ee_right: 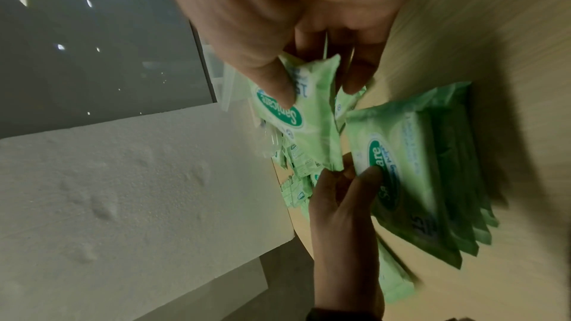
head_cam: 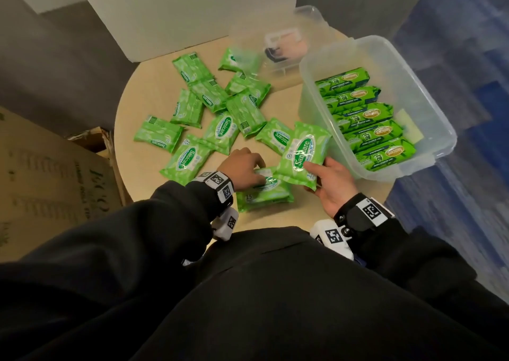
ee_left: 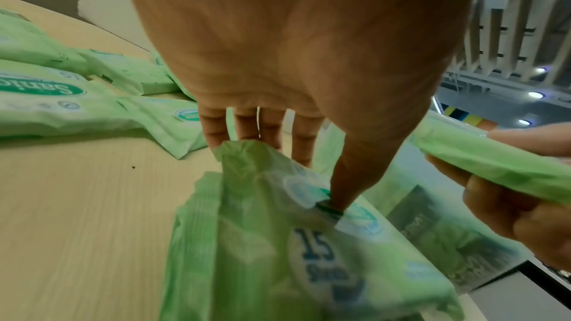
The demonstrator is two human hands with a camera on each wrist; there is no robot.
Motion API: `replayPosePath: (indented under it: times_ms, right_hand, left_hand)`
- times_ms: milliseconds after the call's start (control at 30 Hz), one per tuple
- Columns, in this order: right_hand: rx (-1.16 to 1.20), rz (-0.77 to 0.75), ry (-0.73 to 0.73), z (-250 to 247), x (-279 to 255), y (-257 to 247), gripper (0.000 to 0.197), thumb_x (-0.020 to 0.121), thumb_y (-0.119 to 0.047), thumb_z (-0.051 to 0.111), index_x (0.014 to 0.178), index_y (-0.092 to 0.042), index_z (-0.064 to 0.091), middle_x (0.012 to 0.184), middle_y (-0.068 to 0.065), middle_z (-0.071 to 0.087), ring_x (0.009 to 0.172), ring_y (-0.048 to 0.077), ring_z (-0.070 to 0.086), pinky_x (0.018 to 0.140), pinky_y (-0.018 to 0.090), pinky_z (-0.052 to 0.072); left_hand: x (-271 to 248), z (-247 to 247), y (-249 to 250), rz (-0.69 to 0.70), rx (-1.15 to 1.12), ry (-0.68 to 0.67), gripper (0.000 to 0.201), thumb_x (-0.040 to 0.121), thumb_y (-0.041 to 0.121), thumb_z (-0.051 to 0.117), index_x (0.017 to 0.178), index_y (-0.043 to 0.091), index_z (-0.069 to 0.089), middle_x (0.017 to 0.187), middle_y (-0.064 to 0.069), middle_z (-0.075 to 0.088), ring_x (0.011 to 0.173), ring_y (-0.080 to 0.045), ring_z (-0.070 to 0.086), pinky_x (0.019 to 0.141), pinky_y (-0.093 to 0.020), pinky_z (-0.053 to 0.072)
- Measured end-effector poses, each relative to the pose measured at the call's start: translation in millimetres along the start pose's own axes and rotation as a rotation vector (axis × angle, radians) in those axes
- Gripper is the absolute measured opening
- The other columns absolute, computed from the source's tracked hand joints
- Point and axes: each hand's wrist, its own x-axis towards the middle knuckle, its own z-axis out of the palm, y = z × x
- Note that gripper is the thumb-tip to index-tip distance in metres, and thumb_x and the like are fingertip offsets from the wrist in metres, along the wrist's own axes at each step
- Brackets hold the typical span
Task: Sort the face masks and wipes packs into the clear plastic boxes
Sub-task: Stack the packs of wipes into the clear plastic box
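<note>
**Both hands on wipes packs by the big box**

The right hand (head_cam: 334,188) pinched a small green wipes pack (head_cam: 301,158), thumb on its printed face and the other fingers behind it, and held the pack tilted up off the round table (head_cam: 132,96). Just left of that grip, the left hand (head_cam: 242,167) pressed down on a short stack of packs (head_cam: 264,192) lying flat on the table, its thumb on the top face and its fingers curled over the far edge. Beyond both grips more small packs (head_cam: 209,112) lay scattered, some overlapping. Right of the held pack stood a large clear box (head_cam: 429,107) with a row of bigger, darker green packs (head_cam: 366,115) on edge inside. Further off sat a smaller clear box (head_cam: 311,13); its contents were too blurred to tell. A cardboard carton (head_cam: 49,173) stood far left of the grips
</note>
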Motion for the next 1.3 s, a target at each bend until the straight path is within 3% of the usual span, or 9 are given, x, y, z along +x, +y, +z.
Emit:
replayPosePath:
  times_ms: [100,267,400,500,800,967,1133,1200,1300]
  right_hand:
    - [0.037,0.028,-0.011,-0.7,1.2,1.8,0.025,0.095,0.001,0.063,0.109,-0.018,0.069,0.114,0.009,0.075,0.103,0.026,0.072,0.085,0.043,0.059]
    - [0.117,0.041,-0.007,6.6,7.7,7.4,0.036,0.092,0.011,0.061,0.122,-0.009,0.063,0.119,0.016,0.072,0.109,0.031,0.070,0.094,0.047,0.057]
    - [0.149,0.069,-0.007,8.3,12.0,8.6,0.037,0.090,0.011,0.063,0.120,-0.011,0.062,0.120,0.015,0.072,0.110,0.032,0.070,0.088,0.047,0.058]
    - [0.175,0.081,-0.008,7.3,13.6,9.5,0.036,0.090,0.011,0.063,0.119,-0.011,0.062,0.121,0.016,0.071,0.108,0.031,0.070,0.076,0.042,0.060]
    - [0.089,0.097,0.044,6.5,17.5,12.6,0.032,0.090,0.006,0.067,0.115,-0.014,0.062,0.119,0.018,0.071,0.105,0.035,0.069,0.088,0.051,0.056]
    - [0.163,0.130,-0.001,9.3,18.5,13.1,0.047,0.088,0.009,0.068,0.131,-0.006,0.058,0.123,0.019,0.070,0.110,0.036,0.068,0.092,0.056,0.056]
    - [0.195,0.131,-0.067,15.0,17.5,10.6,0.050,0.083,0.013,0.069,0.130,-0.002,0.061,0.118,0.018,0.073,0.109,0.034,0.070,0.091,0.054,0.057]
    - [0.184,0.114,-0.093,17.6,16.1,9.0,0.049,0.082,0.013,0.071,0.127,-0.002,0.063,0.114,0.016,0.075,0.107,0.032,0.071,0.093,0.052,0.057]
    - [0.166,0.085,-0.119,23.5,14.4,7.2,0.045,0.079,0.012,0.074,0.119,-0.006,0.067,0.112,0.015,0.076,0.107,0.032,0.072,0.094,0.052,0.056]
  left_hand:
    - [-2.6,5.7,-1.6,0.078,-0.036,0.035,0.074,0.087,0.047,0.074,0.150,0.022,0.045,0.146,-0.011,0.049,0.133,-0.032,0.046,0.107,-0.041,0.041]
    - [-3.6,26.6,14.5,0.160,0.219,-0.076,0.129,0.062,0.079,0.079,0.159,0.015,0.025,0.151,-0.011,0.045,0.133,-0.032,0.048,0.109,-0.045,0.044]
    - [-3.1,40.8,13.2,0.142,0.440,-0.060,0.097,0.068,0.073,0.077,0.136,0.011,0.049,0.124,-0.008,0.052,0.106,-0.032,0.059,0.085,-0.044,0.054]
    - [-7.4,46.6,16.9,0.182,0.464,0.004,0.078,0.077,0.064,0.072,0.129,0.011,0.049,0.118,-0.010,0.054,0.094,-0.033,0.061,0.072,-0.040,0.050]
    - [-8.6,52.3,18.4,0.118,0.457,0.001,0.079,0.072,0.056,0.079,0.129,0.013,0.047,0.117,-0.006,0.053,0.089,-0.031,0.060,0.069,-0.039,0.049]
    - [-5.4,55.6,13.3,0.132,0.386,0.041,0.099,0.069,0.062,0.079,0.145,0.013,0.037,0.127,-0.006,0.052,0.099,-0.030,0.058,0.077,-0.039,0.047]
    - [-7.9,45.4,8.9,0.169,0.351,0.009,0.144,0.051,0.099,0.058,0.159,0.012,0.022,0.154,-0.009,0.040,0.138,-0.033,0.042,0.119,-0.055,0.028]
    - [-13.7,29.6,8.0,0.159,0.207,0.075,0.140,0.055,0.097,0.061,0.161,0.016,0.023,0.158,-0.010,0.039,0.144,-0.033,0.037,0.122,-0.057,0.022]
    - [-23.8,3.5,6.4,0.096,-0.013,0.224,0.140,0.057,0.087,0.075,0.163,0.014,0.019,0.162,-0.012,0.036,0.146,-0.032,0.037,0.121,-0.050,0.029]
